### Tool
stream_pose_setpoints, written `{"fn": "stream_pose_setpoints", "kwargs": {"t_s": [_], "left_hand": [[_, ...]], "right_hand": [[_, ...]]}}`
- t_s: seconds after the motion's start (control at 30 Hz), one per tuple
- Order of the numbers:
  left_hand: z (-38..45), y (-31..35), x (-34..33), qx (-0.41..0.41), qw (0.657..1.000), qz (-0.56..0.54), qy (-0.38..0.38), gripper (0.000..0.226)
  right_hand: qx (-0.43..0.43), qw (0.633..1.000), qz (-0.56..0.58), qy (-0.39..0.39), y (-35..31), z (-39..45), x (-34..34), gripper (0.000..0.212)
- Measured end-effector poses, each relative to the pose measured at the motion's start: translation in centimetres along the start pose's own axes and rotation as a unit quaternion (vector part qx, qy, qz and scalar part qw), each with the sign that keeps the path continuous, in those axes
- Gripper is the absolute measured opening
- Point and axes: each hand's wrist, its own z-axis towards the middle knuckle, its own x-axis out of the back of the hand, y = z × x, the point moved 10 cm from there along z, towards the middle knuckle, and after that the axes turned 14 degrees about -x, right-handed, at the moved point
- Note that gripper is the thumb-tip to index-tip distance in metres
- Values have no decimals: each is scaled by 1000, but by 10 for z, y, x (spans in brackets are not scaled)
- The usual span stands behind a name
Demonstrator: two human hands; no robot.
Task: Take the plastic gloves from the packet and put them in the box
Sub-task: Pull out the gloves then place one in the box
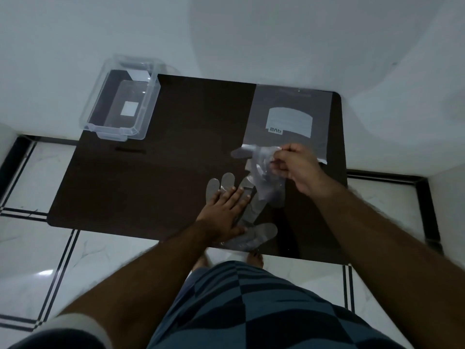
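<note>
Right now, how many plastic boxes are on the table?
1. The clear plastic box sits open at the far left corner of the dark table, with no gloves visible inside. Nothing suggests another is hidden.

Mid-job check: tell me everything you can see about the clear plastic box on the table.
The box is a clear, rigid-looking plastic tub, rectangular with rounded corners and a lipped rim with handle tabs at both short ends. It stands upright and open at the far left corner of the dark table, partly overhanging the edge. A white square label shows through its base. No gloves appear inside; neither hand touches it.
</note>
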Motion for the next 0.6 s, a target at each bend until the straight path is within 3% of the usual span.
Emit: {"fn": "stream_pose_setpoints", "kwargs": {"t_s": [0.2,0.3,0.37,0.47,0.53,0.6], "left_hand": [[2,0,24,22,998,-44,42,95],[2,-14,77,86,976,-124,154,84],[-7,-28,127,110,926,-207,295,74],[-22,-49,201,97,806,-368,453,69],[-21,-53,252,53,754,-463,464,72],[-21,-47,303,-16,739,-511,439,67]], "right_hand": [[91,993,-50,57,-63,-10,20,8],[113,988,-97,27,-96,-26,17,10],[128,982,-137,3,-117,-36,9,11],[157,968,-194,-28,-149,-54,-3,11],[174,957,-225,-58,-169,-67,-12,11],[197,942,-250,-104,-191,-86,-24,12]]}}
